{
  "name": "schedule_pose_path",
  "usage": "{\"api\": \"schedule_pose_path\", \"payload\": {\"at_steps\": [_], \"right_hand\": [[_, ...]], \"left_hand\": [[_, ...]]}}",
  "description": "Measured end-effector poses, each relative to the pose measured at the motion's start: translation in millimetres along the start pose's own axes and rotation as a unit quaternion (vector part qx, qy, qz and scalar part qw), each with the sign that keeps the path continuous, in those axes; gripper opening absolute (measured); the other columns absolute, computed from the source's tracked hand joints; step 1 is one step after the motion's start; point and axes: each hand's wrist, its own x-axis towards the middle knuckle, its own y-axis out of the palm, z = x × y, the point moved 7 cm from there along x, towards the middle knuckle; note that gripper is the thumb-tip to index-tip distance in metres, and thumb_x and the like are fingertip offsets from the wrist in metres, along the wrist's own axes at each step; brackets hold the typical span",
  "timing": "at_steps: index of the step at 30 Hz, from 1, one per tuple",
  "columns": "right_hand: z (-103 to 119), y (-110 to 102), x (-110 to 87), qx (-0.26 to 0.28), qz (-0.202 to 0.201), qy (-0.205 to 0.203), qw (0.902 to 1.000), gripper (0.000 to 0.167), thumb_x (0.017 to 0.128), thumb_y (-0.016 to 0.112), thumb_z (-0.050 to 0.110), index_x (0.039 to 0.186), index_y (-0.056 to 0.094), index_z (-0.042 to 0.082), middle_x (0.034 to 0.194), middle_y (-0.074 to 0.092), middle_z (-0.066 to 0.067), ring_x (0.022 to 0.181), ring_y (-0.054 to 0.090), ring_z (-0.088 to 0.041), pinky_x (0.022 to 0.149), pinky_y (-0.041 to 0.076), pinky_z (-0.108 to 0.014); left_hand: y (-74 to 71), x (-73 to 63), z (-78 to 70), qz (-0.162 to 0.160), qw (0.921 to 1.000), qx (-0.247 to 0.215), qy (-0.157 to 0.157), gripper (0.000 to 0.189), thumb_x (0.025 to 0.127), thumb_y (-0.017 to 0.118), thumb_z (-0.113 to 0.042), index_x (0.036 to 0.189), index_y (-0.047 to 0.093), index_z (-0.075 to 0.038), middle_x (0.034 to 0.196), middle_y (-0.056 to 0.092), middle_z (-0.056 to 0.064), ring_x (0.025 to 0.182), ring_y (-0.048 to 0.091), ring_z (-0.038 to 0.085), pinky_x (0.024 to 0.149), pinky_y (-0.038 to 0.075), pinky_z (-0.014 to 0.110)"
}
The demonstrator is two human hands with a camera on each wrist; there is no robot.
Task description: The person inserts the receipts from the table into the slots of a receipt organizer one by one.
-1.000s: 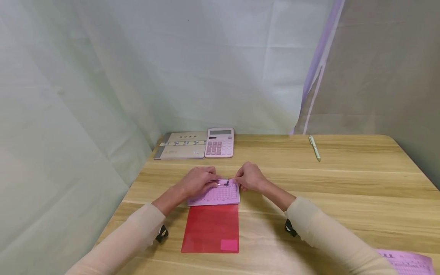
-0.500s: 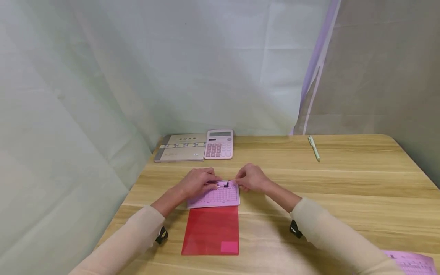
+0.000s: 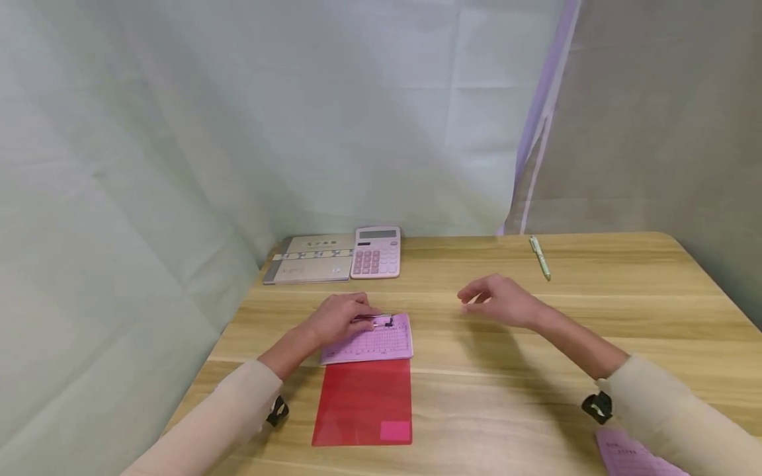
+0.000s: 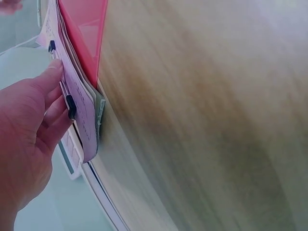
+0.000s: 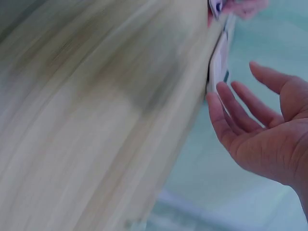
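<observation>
My left hand (image 3: pixel 339 318) holds the top edge of a stack of pink printed forms (image 3: pixel 381 340). In the left wrist view its thumb lies against a metal clip (image 4: pixel 71 106) with black ends, and the other fingers curl round behind it. Below the forms a red plastic folder (image 3: pixel 366 400) lies flat on the table, with a bright pink label in one corner. My right hand (image 3: pixel 500 301) is raised above the wood to the right of the forms, its fingers loosely bent and holding nothing, as the right wrist view also shows.
A pink calculator (image 3: pixel 376 252) stands against a beige notebook (image 3: pixel 312 258) at the back left. A pale pen (image 3: pixel 540 258) lies at the back right. Another pink sheet (image 3: pixel 631 456) is partly hidden under the right sleeve. Pale cloth (image 3: pixel 357 119) hangs behind the wooden table (image 3: pixel 476 410).
My right hand has let go of the corner of the pink forms and moved right, away from them. My left hand keeps its hold.
</observation>
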Motion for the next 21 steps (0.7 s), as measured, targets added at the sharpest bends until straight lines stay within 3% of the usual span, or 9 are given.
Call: {"api": "schedule_pose_path", "payload": {"at_steps": [8,10,13,17,21], "right_hand": [[-38,-53,-77.7,0.015,0.041,0.008,0.9990,0.047,0.102,0.074,0.022,0.142,0.064,-0.002,0.137,0.068,-0.018,0.124,0.065,-0.037,0.097,0.055,-0.038],[-50,-65,-97.6,0.009,0.040,0.017,0.9990,0.050,0.102,0.074,0.024,0.146,0.062,0.002,0.141,0.066,-0.017,0.126,0.064,-0.033,0.096,0.054,-0.033],[-69,-79,-127.6,0.011,0.040,0.029,0.9987,0.053,0.103,0.072,0.021,0.151,0.058,0.005,0.147,0.063,-0.015,0.127,0.062,-0.016,0.092,0.053,-0.026],[-98,-89,-164.2,0.058,0.064,0.008,0.9963,0.051,0.104,0.067,0.006,0.153,0.057,0.011,0.148,0.063,0.007,0.125,0.057,0.006,0.088,0.053,-0.022],[-125,-89,-196.1,0.141,0.125,-0.048,0.9810,0.062,0.100,0.060,-0.014,0.153,0.059,0.020,0.146,0.060,0.023,0.121,0.061,0.003,0.088,0.055,-0.021]], "left_hand": [[0.6,-0.6,2.8,0.005,0.9999,-0.006,-0.012,0.030,0.099,0.079,-0.031,0.127,0.080,-0.021,0.095,0.059,-0.012,0.081,0.052,0.008,0.075,0.045,0.029],[0.5,-0.5,2.7,0.005,0.9999,-0.007,-0.013,0.030,0.098,0.079,-0.031,0.127,0.080,-0.021,0.095,0.059,-0.012,0.081,0.052,0.008,0.076,0.045,0.029],[0.3,0.0,2.0,0.004,0.9999,-0.008,-0.012,0.030,0.098,0.079,-0.031,0.127,0.080,-0.021,0.095,0.060,-0.012,0.081,0.052,0.008,0.076,0.045,0.029],[0.3,0.6,0.9,0.006,0.9999,-0.011,-0.011,0.031,0.098,0.079,-0.031,0.127,0.080,-0.020,0.095,0.060,-0.012,0.081,0.052,0.007,0.076,0.046,0.028],[-0.8,0.3,-1.0,0.003,0.9999,-0.015,-0.001,0.030,0.098,0.079,-0.029,0.126,0.080,-0.018,0.095,0.061,-0.010,0.080,0.052,0.007,0.075,0.046,0.029]]}}
